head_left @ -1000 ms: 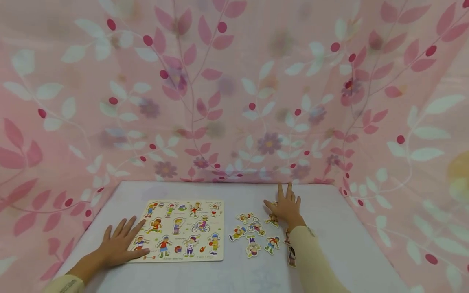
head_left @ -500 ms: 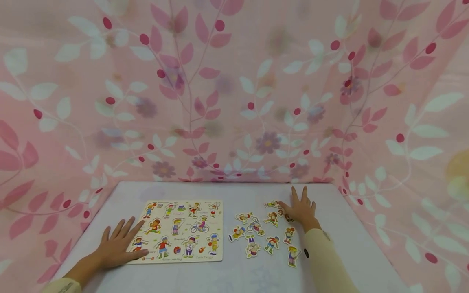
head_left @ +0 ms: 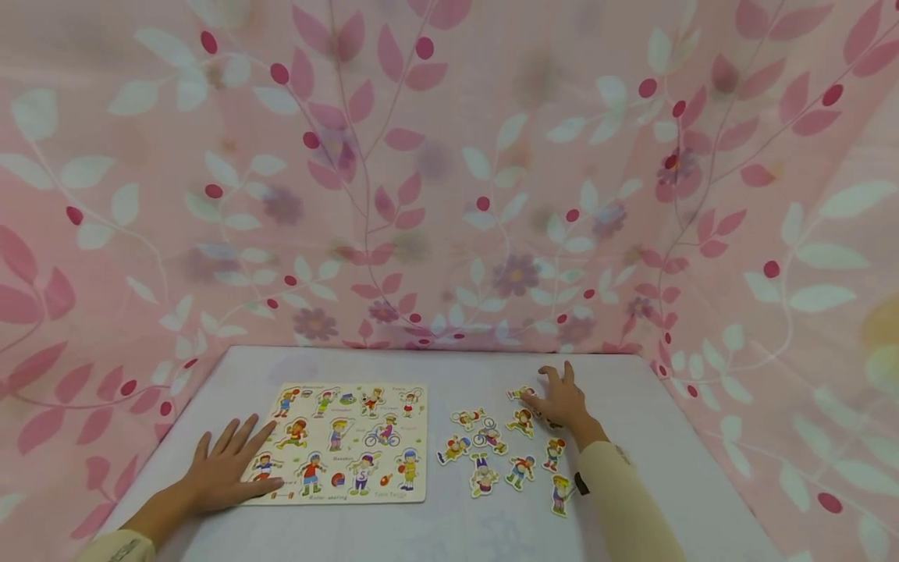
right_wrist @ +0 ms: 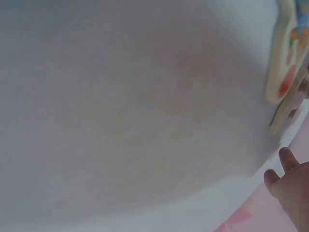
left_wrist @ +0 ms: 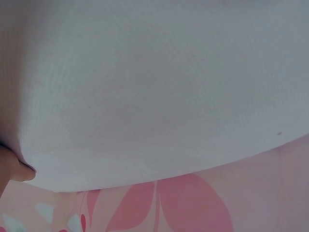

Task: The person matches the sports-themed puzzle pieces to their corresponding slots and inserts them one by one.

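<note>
In the head view, my left hand [head_left: 221, 468] lies with spread fingers over the left edge of a pale wooden puzzle board [head_left: 323, 468] printed with children playing sports. My right hand [head_left: 565, 406] hovers over or touches the far right of a group of loose puzzle pieces. Its thumb is at a small figure piece [head_left: 520, 393], and its forefinger is bent. Another piece is partly hidden beneath this hand. Just below it lies a running figure piece [head_left: 522, 422]. In the right wrist view, fingertips [right_wrist: 286, 157] show near the edges of two pieces [right_wrist: 282, 72].
Several other figure pieces, such as a cyclist piece [head_left: 492, 435] and a fishing figure piece [head_left: 559, 495], lie flat between the board and my right sleeve [head_left: 618, 492]. The white table [head_left: 449, 531] ends at a pink floral cloth [head_left: 449, 234] behind and at the sides.
My right hand moved right off the upper pieces, uncovering several, then came slightly back left with its fingers more bent. My left hand stays on the board.
</note>
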A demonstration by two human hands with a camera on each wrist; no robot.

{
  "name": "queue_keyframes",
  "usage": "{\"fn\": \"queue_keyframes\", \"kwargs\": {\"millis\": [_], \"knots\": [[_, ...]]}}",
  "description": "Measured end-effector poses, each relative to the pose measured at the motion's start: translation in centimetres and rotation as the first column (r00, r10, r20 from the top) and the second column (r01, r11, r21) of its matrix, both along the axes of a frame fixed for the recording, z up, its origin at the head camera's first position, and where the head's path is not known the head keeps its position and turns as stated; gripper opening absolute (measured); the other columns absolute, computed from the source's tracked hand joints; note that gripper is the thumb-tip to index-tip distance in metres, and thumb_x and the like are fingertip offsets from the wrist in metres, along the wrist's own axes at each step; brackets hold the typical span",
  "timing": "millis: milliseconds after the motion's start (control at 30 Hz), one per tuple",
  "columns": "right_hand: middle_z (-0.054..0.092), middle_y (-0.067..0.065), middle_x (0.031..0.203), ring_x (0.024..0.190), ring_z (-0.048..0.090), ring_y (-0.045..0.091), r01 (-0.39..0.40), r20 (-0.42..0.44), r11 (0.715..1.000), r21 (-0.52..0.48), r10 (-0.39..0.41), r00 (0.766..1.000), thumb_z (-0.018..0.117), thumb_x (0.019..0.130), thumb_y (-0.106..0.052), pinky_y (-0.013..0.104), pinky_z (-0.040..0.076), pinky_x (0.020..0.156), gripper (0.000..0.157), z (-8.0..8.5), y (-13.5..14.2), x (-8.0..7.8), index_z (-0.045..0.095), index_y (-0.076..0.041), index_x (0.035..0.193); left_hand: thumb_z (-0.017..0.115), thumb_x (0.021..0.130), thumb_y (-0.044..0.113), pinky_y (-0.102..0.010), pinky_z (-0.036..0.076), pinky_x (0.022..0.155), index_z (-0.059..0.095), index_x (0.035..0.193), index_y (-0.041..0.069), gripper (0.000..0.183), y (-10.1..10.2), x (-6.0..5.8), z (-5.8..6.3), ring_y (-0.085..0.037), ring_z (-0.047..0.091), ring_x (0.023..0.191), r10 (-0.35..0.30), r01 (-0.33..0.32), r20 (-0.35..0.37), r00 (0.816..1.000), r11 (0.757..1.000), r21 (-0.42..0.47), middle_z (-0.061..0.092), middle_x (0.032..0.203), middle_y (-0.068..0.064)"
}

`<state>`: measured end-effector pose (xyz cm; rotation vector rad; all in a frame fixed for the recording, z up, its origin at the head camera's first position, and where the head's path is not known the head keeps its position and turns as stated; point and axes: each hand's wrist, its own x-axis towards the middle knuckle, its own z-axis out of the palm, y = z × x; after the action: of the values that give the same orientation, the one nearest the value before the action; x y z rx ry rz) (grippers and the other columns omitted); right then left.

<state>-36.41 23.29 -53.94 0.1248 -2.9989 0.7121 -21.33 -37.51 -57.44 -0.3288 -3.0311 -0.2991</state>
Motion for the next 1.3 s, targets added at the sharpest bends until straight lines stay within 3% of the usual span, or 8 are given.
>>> {"fn": "queue_keyframes", "kwargs": {"millis": [100, 200, 367, 533, 700, 800, 1033, 1300], "knots": [[0.006, 0.034, 0.159, 0.132, 0.037, 0.06, 0.008, 0.013, 0.997, -0.071, -0.007, 1.0, 0.071, 0.088, -0.045, 0.073, 0.036, 0.096, 0.053, 0.1, -0.6, -0.1, 0.051, -0.007, 0.12, 0.063, 0.078, 0.073, -0.078, 0.007, 0.104, 0.029, 0.155, 0.022, 0.099, 0.0, 0.1, 0.1, -0.053, 0.02, 0.142, 0.0, 0.0, -0.003, 1.0, 1.0, 0.004, 0.027, 0.158, -0.024], [0.024, 0.032, 0.155, 0.132, 0.037, 0.058, 0.024, 0.036, 0.994, -0.106, -0.02, 0.999, 0.074, 0.086, -0.042, 0.072, 0.036, 0.097, 0.042, 0.2, -1.1, -0.4, 0.06, -0.007, 0.105, 0.063, 0.078, 0.073, -0.078, 0.007, 0.105, 0.029, 0.155, 0.021, 0.099, 0.0, 0.0, 0.0, -0.053, 0.02, 0.142, 0.001, -0.001, -0.006, 1.0, 1.0, 0.005, 0.027, 0.158, -0.024], [0.051, 0.024, 0.139, 0.12, 0.051, 0.048, 0.064, 0.05, 0.993, -0.103, -0.059, 0.997, 0.076, 0.083, -0.044, 0.066, 0.04, 0.096, 0.035, 0.1, -1.9, -0.6, 0.072, -0.011, 0.095, 0.061, 0.079, 0.074, -0.078, 0.006, 0.105, 0.027, 0.156, 0.022, 0.099, -0.1, 0.0, 0.1, -0.052, 0.02, 0.142, 0.007, -0.007, -0.002, 1.0, 1.0, -0.003, 0.025, 0.159, -0.024], [0.05, 0.027, 0.138, 0.122, 0.048, 0.05, 0.105, 0.062, 0.988, -0.109, -0.099, 0.993, 0.076, 0.084, -0.044, 0.063, 0.042, 0.097, 0.037, 0.2, -3.0, -0.8, 0.075, -0.008, 0.095, 0.062, 0.078, 0.074, -0.078, 0.006, 0.106, 0.028, 0.156, 0.021, 0.1, -0.1, 0.2, 0.4, -0.052, 0.02, 0.142, 0.009, -0.009, -0.008, 1.0, 1.0, -0.001, 0.026, 0.159, -0.024], [0.038, 0.032, 0.147, 0.136, 0.028, 0.056, 0.165, 0.083, 0.968, -0.191, -0.151, 0.985, 0.074, 0.087, -0.033, 0.063, 0.032, 0.111, 0.037, 0.4, -3.5, -0.5, 0.075, 0.004, 0.094, 0.061, 0.079, 0.074, -0.078, 0.006, 0.106, 0.027, 0.156, 0.022, 0.099, 0.1, 0.1, 0.3, -0.052, 0.019, 0.143, 0.001, -0.001, -0.008, 1.0, 1.0, -0.006, 0.025, 0.159, -0.023], [0.043, 0.032, 0.143, 0.134, 0.033, 0.055, 0.178, 0.062, 0.962, -0.208, -0.169, 0.984, 0.075, 0.087, -0.03, 0.06, 0.035, 0.11, 0.036, 0.4, -3.9, -0.3, 0.075, 0.006, 0.09, 0.061, 0.079, 0.074, -0.078, 0.006, 0.106, 0.029, 0.155, 0.02, 0.099, 0.2, 0.2, 0.5, -0.052, 0.019, 0.143, 0.003, -0.003, -0.008, 1.0, 1.0, -0.002, 0.025, 0.159, -0.024], [0.06, 0.024, 0.111, 0.103, 0.055, 0.044, 0.217, 0.031, 0.965, -0.147, -0.215, 0.976, 0.076, 0.085, -0.031, 0.054, 0.048, 0.091, 0.032, 0.8, -4.7, -0.6, 0.074, 0.001, 0.083, 0.061, 0.078, 0.076, -0.078, 0.006, 0.107, 0.032, 0.154, 0.018, 0.1, 0.1, 0.1, 1.2, -0.052, 0.018, 0.144, 0.009, -0.008, 0.006, 1.0, 1.0, -0.012, 0.025, 0.159, -0.023], [0.057, 0.022, 0.113, 0.1, 0.054, 0.039, 0.198, -0.024, 0.963, -0.185, -0.205, 0.978, 0.074, 0.088, -0.023, 0.05, 0.049, 0.085, 0.025, 0.4, -5.4, -1.0, 0.07, 0.002, 0.087, 0.06, 0.078, 0.076, -0.077, 0.006, 0.107, 0.031, 0.154, 0.02, 0.099, -0.1, 0.3, 0.6, -0.052, 0.018, 0.144, -0.002, 0.002, 0.008, 1.0, 1.0, 0.005, 0.024, 0.16, -0.023]]}}
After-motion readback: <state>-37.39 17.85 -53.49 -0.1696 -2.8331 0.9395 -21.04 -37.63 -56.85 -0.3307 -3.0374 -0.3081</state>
